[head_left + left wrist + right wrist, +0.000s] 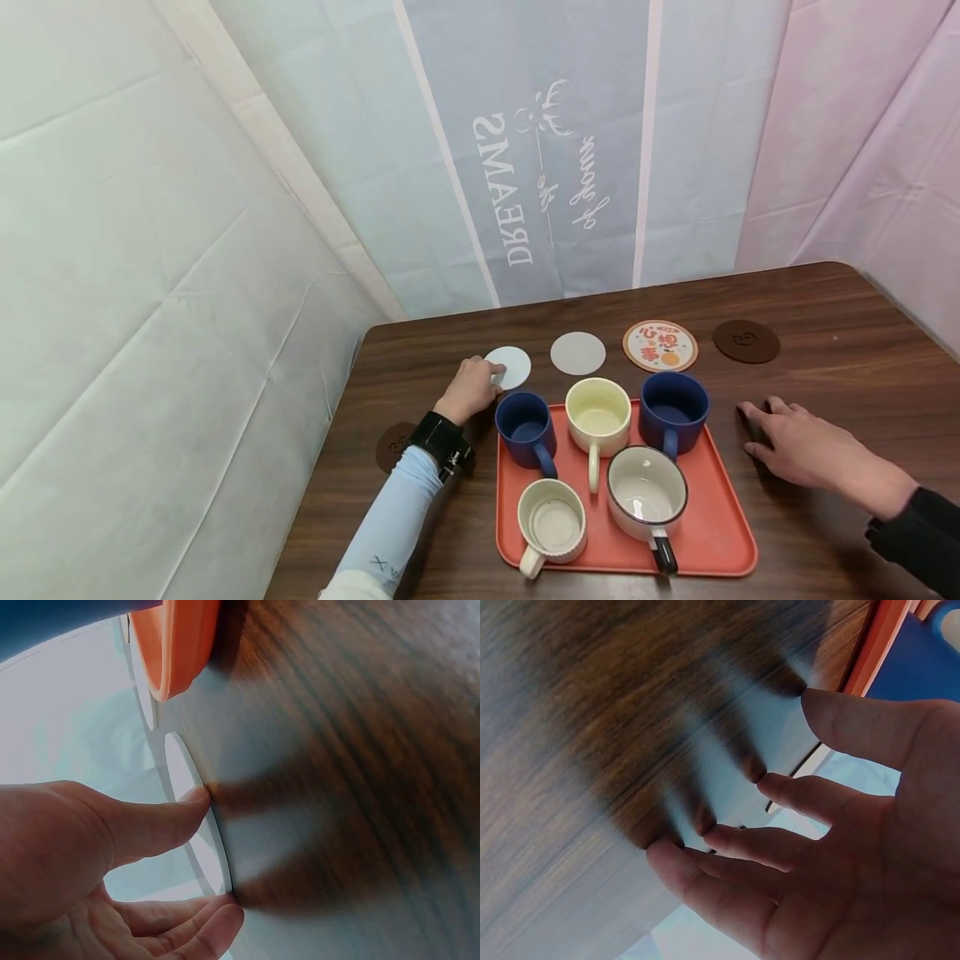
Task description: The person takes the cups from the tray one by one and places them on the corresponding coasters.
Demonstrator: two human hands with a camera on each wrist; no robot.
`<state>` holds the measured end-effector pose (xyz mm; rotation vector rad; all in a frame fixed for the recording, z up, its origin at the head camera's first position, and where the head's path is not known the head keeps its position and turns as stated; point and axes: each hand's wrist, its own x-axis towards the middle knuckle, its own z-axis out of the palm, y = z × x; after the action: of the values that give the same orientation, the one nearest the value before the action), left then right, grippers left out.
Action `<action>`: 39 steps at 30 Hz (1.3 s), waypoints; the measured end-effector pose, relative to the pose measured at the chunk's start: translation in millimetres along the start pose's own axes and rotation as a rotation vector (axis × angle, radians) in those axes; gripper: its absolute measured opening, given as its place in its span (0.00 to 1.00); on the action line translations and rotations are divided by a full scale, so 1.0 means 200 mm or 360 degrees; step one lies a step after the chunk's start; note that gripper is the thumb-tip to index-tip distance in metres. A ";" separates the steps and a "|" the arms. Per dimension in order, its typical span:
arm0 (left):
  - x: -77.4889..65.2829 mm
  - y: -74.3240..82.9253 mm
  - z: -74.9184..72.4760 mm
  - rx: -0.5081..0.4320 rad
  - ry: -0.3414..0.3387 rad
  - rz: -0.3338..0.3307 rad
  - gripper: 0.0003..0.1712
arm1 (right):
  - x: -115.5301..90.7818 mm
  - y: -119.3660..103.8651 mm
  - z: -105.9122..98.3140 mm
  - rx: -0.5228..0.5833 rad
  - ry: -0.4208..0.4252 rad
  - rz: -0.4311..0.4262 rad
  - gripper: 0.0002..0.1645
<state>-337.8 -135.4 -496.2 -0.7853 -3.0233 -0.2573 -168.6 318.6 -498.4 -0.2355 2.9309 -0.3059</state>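
My left hand (468,390) holds a white round coaster (512,367) at its edge, on the dark wood table. In the left wrist view the thumb touches the rim of this coaster (187,776) and other fingertips meet its lower end. My right hand (798,442) rests its spread fingertips on the table, right of the red tray (716,517), holding nothing. On that tray stand a small blue mug (522,421), a pale yellow mug (597,408), a larger blue mug (673,404), a cream ribbed mug (553,521) and a white black-rimmed mug (647,492).
Along the back lie a pale grey coaster (577,353), a printed orange-rimmed coaster (660,346) and a dark brown coaster (746,342). Another brown coaster (393,446) is partly behind the left forearm. Cloth curtains (555,150) hang behind and beside the table.
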 end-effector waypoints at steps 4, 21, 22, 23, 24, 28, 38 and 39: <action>0.00 0.01 -0.01 0.0020 -0.0011 -0.0009 0.21 | -0.01 0.00 0.00 0.0000 0.0015 -0.0009 0.37; -0.04 0.00 -0.08 0.0006 0.0036 0.0095 0.21 | 0.03 0.01 -0.01 0.0023 0.0046 -0.0066 0.37; -0.06 0.00 -0.09 0.0011 0.0043 0.0106 0.21 | 0.03 0.01 0.00 0.0027 0.0035 -0.0062 0.37; -0.09 0.00 -0.11 0.0006 0.0051 0.0109 0.21 | 0.03 0.01 0.00 0.0033 0.0023 -0.0058 0.38; -0.12 0.00 -0.12 0.0004 0.0058 0.0096 0.21 | 0.03 0.01 0.00 0.0035 0.0012 -0.0053 0.38; -0.31 0.01 -0.15 0.0011 0.0058 -0.0065 0.22 | 0.01 0.01 0.02 0.0044 -0.0011 -0.0021 0.38; -0.75 -0.09 -0.14 0.0086 0.0190 -0.0624 0.24 | 0.00 0.02 0.03 0.0050 0.0046 -0.0048 0.37; -0.78 -0.10 -0.14 0.0067 0.0194 -0.0664 0.24 | 0.00 0.02 0.03 0.0047 0.0054 -0.0050 0.37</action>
<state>-211.4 -233.0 -478.7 -0.1213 -3.0301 -0.2313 -168.2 321.8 -504.4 -0.2748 2.9560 -0.3608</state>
